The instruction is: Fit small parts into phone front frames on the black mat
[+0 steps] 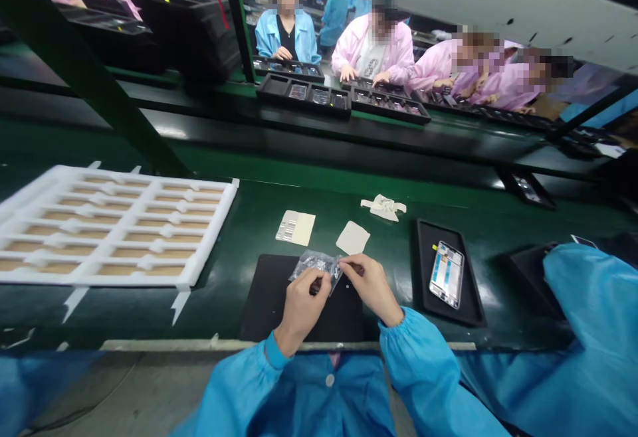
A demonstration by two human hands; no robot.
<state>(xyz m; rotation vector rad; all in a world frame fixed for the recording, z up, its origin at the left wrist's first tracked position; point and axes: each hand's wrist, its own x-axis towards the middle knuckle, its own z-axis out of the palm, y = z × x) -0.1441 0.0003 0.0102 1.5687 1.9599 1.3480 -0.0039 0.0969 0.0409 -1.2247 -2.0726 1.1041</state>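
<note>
Both hands, left (305,296) and right (369,285), are pinching a crinkly clear bag (317,266) over a black mat (269,297), its long axis running left-right. Green bench (239,224) on a factory line, white foam tray (114,224) to the left, workers opposite. No writing I can read.

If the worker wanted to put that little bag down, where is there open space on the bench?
Bare green bench lies between the foam tray and the black mat, and again between the mat and the phone tray. It is crowded behind the hands, where two cards and a scrap lie.
</note>
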